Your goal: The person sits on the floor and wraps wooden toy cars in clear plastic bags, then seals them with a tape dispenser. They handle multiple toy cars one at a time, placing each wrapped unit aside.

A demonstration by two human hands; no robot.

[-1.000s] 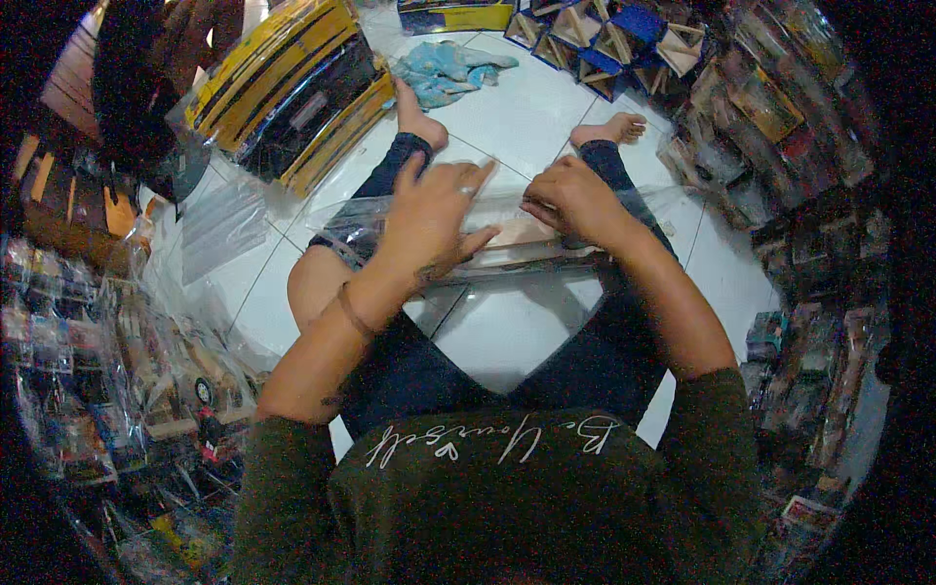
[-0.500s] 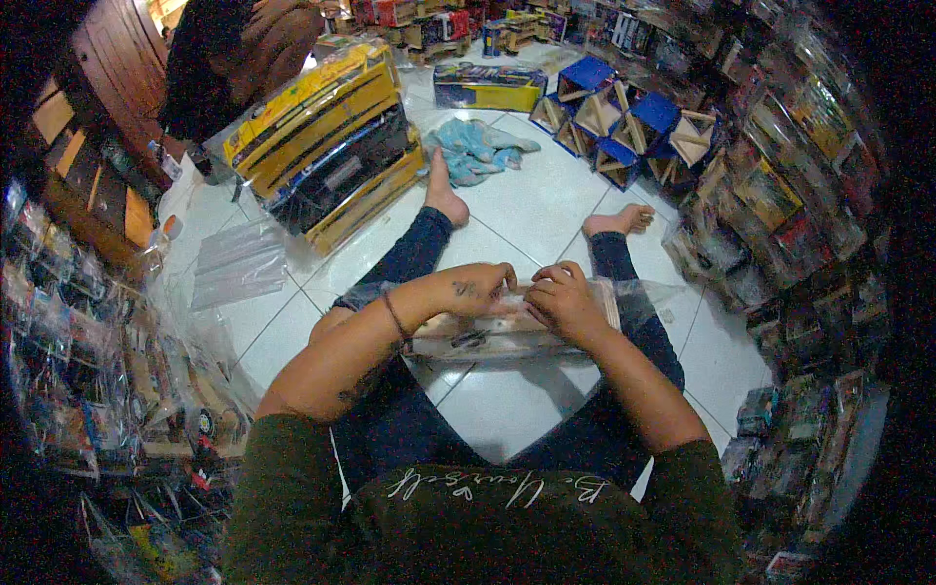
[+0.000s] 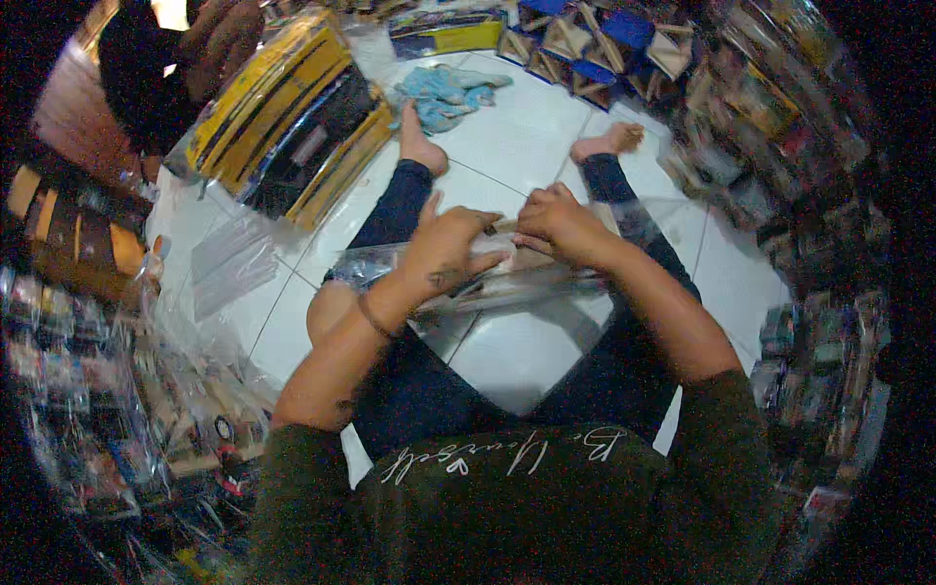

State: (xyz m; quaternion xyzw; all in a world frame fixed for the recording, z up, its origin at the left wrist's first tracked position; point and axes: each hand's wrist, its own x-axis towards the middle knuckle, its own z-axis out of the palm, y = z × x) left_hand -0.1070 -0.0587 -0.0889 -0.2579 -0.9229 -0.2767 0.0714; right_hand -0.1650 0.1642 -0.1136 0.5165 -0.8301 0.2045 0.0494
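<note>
A long light-brown bundle in clear plastic wrap (image 3: 507, 291) lies across the space between my legs, held above the floor; blur hides what the bundle is. My left hand (image 3: 450, 244) rests over its left part, fingers and thumb spread apart. On the right part, my right hand (image 3: 564, 229) has bent fingers closed at the upper edge of the wrap. The two hands' fingertips nearly meet above the middle. Loose film (image 3: 366, 263) sticks out past the left end, and more film (image 3: 663, 210) extends beyond the right.
Yellow and black wrapped packs (image 3: 292, 127) stand stacked at the far left, beside a person (image 3: 156, 78). Flat clear plastic sleeves (image 3: 234, 263) lie on the white tiles. Ahead are a light-blue cloth (image 3: 448, 93) and blue-and-wood boxes (image 3: 600, 44). Wrapped goods (image 3: 760, 127) line the right.
My left hand has gone from curled fingers to a spread hand over the bundle. My right hand stays bent at the wrap. The view has shifted, so surroundings sit higher.
</note>
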